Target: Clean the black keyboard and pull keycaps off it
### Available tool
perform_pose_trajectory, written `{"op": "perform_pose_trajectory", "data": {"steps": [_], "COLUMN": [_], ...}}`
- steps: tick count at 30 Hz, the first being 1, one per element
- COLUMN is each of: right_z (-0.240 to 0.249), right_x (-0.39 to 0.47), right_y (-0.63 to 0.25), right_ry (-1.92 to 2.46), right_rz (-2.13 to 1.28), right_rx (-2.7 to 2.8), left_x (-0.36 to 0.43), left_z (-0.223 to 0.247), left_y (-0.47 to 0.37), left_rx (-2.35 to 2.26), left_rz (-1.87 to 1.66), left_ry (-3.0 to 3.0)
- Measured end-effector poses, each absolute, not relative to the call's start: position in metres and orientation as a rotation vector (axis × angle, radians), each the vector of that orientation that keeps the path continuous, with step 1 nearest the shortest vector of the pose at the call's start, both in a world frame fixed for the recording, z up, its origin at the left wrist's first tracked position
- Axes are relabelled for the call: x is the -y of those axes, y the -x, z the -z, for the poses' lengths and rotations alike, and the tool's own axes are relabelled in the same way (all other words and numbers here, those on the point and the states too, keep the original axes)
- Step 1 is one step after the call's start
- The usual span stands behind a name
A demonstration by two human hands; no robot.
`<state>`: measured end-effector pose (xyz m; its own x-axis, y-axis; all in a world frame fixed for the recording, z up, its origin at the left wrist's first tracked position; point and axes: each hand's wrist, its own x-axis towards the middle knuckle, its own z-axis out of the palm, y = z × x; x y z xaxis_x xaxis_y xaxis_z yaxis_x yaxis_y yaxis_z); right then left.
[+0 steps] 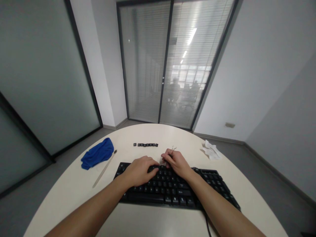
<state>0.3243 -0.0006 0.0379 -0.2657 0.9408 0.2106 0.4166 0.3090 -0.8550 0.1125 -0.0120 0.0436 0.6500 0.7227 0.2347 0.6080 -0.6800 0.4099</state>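
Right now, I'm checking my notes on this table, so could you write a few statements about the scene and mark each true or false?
1. The left hand rests on the keyboard. True.
2. The blue cloth lies to the right of the keyboard. False: the blue cloth lies to its left.
3. A crumpled white tissue lies toward the right edge of the table. True.
4. The loose keycaps are heaped in a pile. False: the loose keycaps form a row beyond the keyboard.
5. The right hand holds a thin wire tool. True.
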Motion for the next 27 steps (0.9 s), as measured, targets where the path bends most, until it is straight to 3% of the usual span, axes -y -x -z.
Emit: {"op": "perform_pose_trajectory", "data": {"steps": [4, 15, 27], "right_z": [-0.040, -0.031, -0.034], "right_x": [0.003, -0.012, -0.007], "right_y": [-0.323, -0.328, -0.328], "right_ry": [1.162, 1.262, 1.043], "right_rz": [-0.816, -1.084, -1.264], "right_rx": [1.918, 1.573, 1.649], "left_x": [0.013, 0.014, 0.004], "left_z": [-0.046, -0.047, -0.038], "left_y": [-0.114, -0.114, -0.111], "left_rx": [-1.045, -0.913, -1.082], "left_rz": [-0.506, -0.498, -0.637], "left_ry": [-2.648, -2.637, -2.363]}}
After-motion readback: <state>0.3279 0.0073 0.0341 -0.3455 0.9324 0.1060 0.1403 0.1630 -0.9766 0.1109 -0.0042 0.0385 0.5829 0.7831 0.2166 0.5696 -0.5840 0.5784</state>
